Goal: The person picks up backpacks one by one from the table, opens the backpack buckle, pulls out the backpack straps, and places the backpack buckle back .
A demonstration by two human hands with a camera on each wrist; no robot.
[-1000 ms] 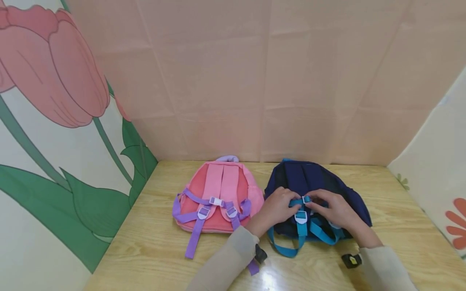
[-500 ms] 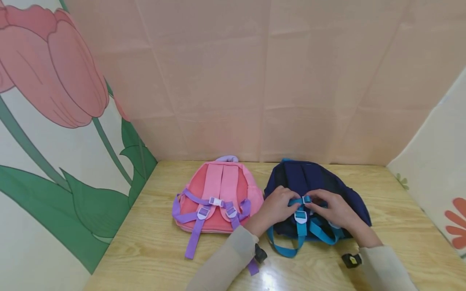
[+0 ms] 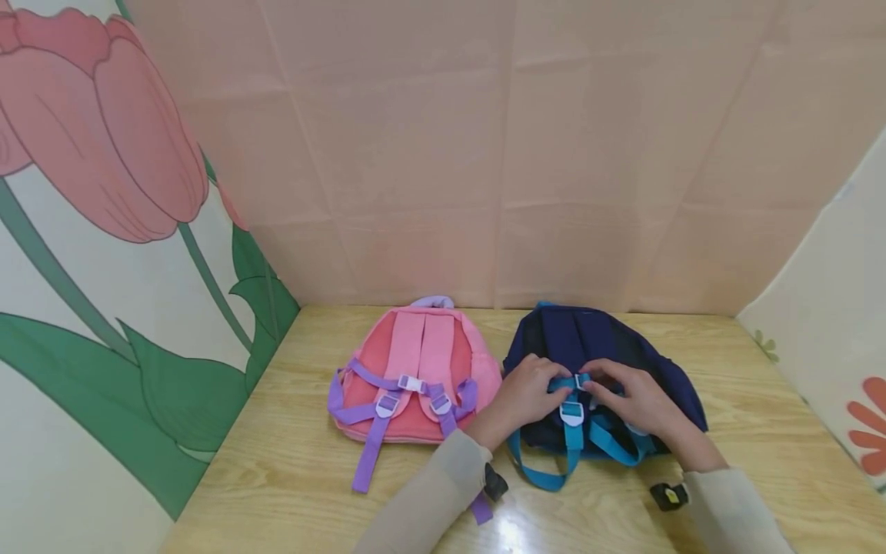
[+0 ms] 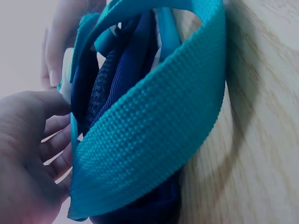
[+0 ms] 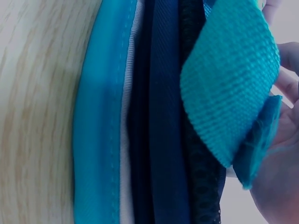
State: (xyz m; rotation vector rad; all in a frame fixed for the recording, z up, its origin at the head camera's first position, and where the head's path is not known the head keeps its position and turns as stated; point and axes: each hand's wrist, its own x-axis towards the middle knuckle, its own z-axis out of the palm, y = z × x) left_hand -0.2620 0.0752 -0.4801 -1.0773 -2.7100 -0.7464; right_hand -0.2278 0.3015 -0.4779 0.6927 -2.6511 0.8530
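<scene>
A navy backpack (image 3: 571,338) lies on the table with its back panel and straps upward. In the head view, my left hand (image 3: 533,392) pinches the blue chest strap (image 3: 562,382) beside a small white buckle (image 3: 580,381). From the other side, my right hand (image 3: 638,394) holds that buckle between thumb and forefinger. Just below hangs a white strap adjuster (image 3: 571,414). A wide loop of blue webbing (image 4: 154,112) fills the left wrist view and hides much of the bag. The right wrist view shows a loose strap end (image 5: 259,140) beside my palm.
To the left lies a pink backpack (image 3: 408,331) with purple straps (image 3: 370,454), its white buckle (image 3: 411,383) fastened across the front. Both bags sit near the pink backdrop (image 3: 415,192) on the wooden table (image 3: 277,477). Floral panels (image 3: 104,269) stand at the sides.
</scene>
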